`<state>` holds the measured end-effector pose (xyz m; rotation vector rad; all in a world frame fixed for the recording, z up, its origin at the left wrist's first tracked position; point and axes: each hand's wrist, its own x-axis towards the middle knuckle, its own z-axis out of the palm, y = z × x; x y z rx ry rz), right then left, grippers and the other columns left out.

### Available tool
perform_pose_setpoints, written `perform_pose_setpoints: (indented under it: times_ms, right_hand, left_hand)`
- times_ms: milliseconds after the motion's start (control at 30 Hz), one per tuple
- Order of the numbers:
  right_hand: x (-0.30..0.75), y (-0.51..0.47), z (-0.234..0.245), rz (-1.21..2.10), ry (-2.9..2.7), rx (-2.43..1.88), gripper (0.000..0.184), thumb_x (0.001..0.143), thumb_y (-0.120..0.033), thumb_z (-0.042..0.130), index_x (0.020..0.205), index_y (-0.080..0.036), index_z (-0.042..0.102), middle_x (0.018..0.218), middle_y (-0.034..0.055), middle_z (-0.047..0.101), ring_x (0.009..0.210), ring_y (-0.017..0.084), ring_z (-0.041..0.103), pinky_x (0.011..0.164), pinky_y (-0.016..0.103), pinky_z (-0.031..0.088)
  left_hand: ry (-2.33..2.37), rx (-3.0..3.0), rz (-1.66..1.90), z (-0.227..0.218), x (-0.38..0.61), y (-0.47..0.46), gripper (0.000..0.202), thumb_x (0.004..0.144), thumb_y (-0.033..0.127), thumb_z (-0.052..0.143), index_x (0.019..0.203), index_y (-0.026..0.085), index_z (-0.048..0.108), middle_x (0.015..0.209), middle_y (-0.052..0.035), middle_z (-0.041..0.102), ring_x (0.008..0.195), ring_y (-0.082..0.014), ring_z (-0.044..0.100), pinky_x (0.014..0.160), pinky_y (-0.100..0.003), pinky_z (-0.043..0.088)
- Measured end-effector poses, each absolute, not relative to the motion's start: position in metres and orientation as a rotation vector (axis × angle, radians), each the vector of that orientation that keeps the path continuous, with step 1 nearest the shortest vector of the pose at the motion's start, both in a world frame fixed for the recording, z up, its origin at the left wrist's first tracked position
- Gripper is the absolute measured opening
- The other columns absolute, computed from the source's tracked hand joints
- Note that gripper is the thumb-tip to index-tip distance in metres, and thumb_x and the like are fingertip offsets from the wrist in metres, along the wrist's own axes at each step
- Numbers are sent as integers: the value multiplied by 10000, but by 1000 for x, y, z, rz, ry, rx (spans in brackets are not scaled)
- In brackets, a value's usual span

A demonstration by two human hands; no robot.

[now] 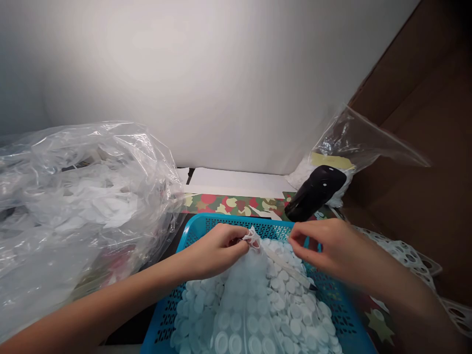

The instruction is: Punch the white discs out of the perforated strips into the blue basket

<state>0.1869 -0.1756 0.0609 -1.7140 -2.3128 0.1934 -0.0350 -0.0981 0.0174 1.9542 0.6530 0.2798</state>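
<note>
A blue plastic basket (206, 226) in front of me is heaped with several small white round caps (295, 314). A clear plastic bag (245, 290) full of more caps lies on the heap. My left hand (216, 248) is closed, pinching the gathered neck of this bag at its top. My right hand (330, 248) hovers just to the right of the neck, fingers curled and pinched together; what they hold, if anything, I cannot make out. A thin strip runs across the caps below it.
A large crumpled clear plastic bag (81, 206) fills the left side. A black handheld device (313, 194) lies behind the basket beside another clear bag (354, 142). A white perforated tray (409, 258) and brown cardboard (424, 147) stand at right. A camouflage-patterned cloth (228, 204) covers the table.
</note>
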Motion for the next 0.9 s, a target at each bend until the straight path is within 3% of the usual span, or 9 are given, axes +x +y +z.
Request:
perform_pose_setpoints:
  times_ms: [167, 333, 567, 900]
  right_hand:
    - [168, -179, 55, 285, -2374, -1743, 100, 858, -293, 513, 860, -233, 594, 740, -18, 625, 603, 132, 551, 501, 231, 383]
    - [161, -178, 49, 301, -2447, -1607, 155, 880, -257, 493, 1005, -258, 585, 872, -15, 615, 692, 133, 550, 581, 242, 395]
    - [162, -177, 48, 243, -2527, -1562, 215, 881, -185, 476, 1024, -285, 602, 890, -11, 608, 723, 136, 567, 583, 236, 382]
    - [159, -176, 42, 92, -2499, -1494, 157, 877, -227, 490, 873, -222, 647, 743, 5, 634, 634, 133, 584, 531, 217, 382]
  left_hand:
    - [665, 1981, 274, 21, -34, -99, 183, 857, 224, 374, 739, 176, 504, 720, 21, 453, 670, -119, 425, 576, -228, 320]
    - [607, 2024, 298, 21, -34, -100, 143, 828, 214, 406, 732, 172, 503, 749, 16, 455, 701, -124, 427, 602, -235, 330]
    - [651, 2002, 213, 15, -35, -100, 156, 818, 212, 388, 674, 170, 431, 617, 39, 317, 565, -102, 314, 517, -246, 247]
    - [646, 2025, 127, 12, -38, -98, 161, 792, 258, 456, 670, 162, 497, 593, 35, 340, 543, -97, 316, 514, -247, 258]
